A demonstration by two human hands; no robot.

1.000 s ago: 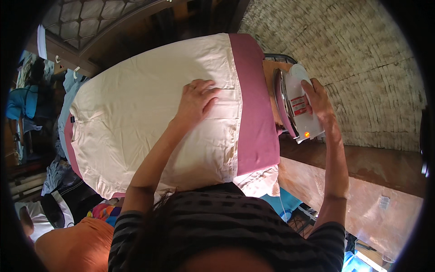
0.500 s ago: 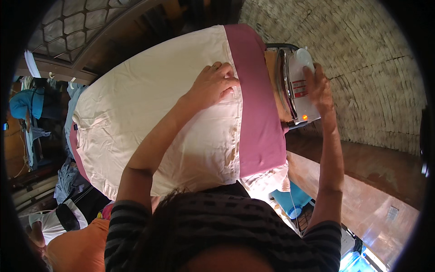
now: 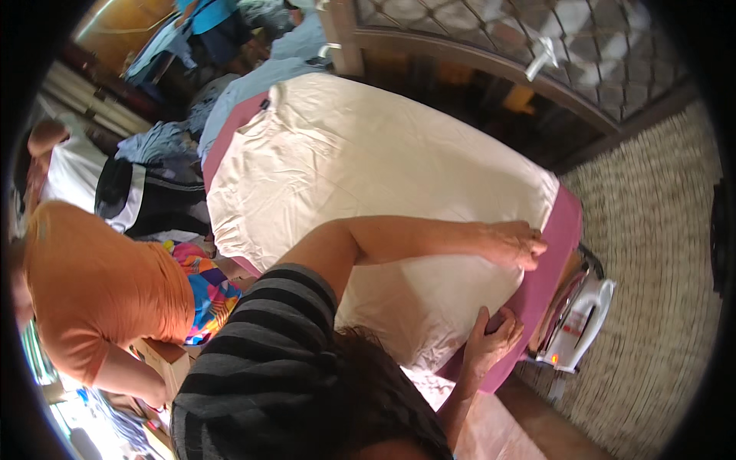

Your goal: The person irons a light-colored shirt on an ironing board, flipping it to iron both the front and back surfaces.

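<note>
A cream shirt (image 3: pixel 368 169) lies spread over a maroon-covered ironing board (image 3: pixel 566 218), with wrinkles near its collar end. My left hand (image 3: pixel 515 244) rests at the shirt's lower hem, its fingers bent and closed on the cloth edge. Over the maroon cover beside the hem is my right hand (image 3: pixel 494 339), thumb and fingers apart and nothing in them. Just beyond it, a white iron (image 3: pixel 580 318) with a lit orange lamp stands on the rest at the board's right end.
At the left, a person in an orange shirt (image 3: pixel 107 284) bends close to the board. Blue-grey clothes (image 3: pixel 161 149) are heaped past its collar end. A brown frame with a metal grille (image 3: pixel 491 38) borders the far side, and a textured pale surface (image 3: pixel 652 230) lies right of the iron.
My right hand has let go of the iron and moved to the board near the hem. My left hand stays at the hem. The whole view has turned, bringing the person in orange further in.
</note>
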